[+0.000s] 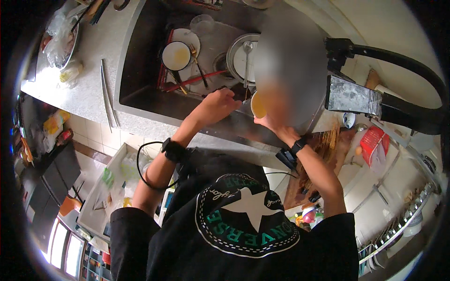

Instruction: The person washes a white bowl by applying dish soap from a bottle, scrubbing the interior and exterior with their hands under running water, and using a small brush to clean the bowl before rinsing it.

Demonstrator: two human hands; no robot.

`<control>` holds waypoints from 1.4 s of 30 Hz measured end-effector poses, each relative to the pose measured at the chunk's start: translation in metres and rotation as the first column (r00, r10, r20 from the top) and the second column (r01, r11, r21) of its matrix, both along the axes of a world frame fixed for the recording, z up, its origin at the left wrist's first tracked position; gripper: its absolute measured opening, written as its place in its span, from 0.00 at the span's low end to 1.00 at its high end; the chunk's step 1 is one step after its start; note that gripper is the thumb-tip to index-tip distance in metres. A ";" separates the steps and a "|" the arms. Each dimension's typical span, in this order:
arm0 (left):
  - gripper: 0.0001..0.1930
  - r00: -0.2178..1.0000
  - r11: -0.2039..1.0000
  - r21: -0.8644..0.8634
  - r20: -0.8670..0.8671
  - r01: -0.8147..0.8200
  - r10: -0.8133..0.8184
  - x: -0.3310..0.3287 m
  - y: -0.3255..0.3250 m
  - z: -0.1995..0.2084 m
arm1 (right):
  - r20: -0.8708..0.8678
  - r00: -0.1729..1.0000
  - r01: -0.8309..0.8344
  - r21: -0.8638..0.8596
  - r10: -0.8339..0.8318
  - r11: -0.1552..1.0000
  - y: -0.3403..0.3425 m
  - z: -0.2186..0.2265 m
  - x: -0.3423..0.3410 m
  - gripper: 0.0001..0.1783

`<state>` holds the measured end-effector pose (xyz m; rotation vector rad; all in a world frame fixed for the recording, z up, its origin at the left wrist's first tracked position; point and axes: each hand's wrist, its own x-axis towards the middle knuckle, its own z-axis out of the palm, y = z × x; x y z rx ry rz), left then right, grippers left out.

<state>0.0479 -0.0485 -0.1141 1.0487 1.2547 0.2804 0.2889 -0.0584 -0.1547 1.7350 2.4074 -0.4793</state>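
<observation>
Over the front part of the sink, my left hand has its fingers curled in. Whether anything lies inside them I cannot make out. My right hand grips a small bowl with a yellowish inside, tilted toward the left hand; a grey blur covers part of that hand. Beyond the left hand, a dark-rimmed white bowl rests against a white plate. Beside them lie a gold fork and red chopsticks. A spoon sits in a round metal bowl.
Long metal chopsticks lie on the left counter, near a plastic bag. A clear container is at the sink's back. On the right are a dark curved fitting, a red basket and a dish rack.
</observation>
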 end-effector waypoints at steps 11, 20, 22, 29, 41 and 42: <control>0.37 0.864 0.936 -0.308 0.504 0.173 0.007 0.011 0.029 0.008 | -0.099 0.994 -0.047 -0.051 0.042 0.998 0.034 0.121 -0.039 0.73; 0.31 0.798 0.969 -0.243 0.573 -0.052 0.187 0.005 0.023 0.009 | -0.169 0.983 -0.087 -0.112 0.068 0.990 0.049 0.157 -0.057 0.70; 0.29 0.818 0.962 -0.229 0.517 -0.150 0.251 0.007 0.022 0.012 | -0.273 0.957 -0.112 -0.031 0.099 0.993 0.051 0.152 -0.056 0.71; 0.33 0.904 0.884 0.280 -0.105 -0.374 0.415 -0.033 0.048 -0.028 | -0.321 0.946 0.044 -0.034 -0.052 0.998 0.034 0.172 -0.010 0.57; 0.34 0.653 0.475 0.774 -0.621 0.420 0.434 -0.042 0.093 0.044 | -0.337 0.879 0.388 0.096 -0.337 0.917 0.046 0.104 0.089 0.37; 0.34 0.650 0.473 0.770 -0.627 0.429 0.430 -0.040 0.093 0.047 | -0.344 0.874 0.393 0.091 -0.342 0.915 0.054 0.093 0.101 0.37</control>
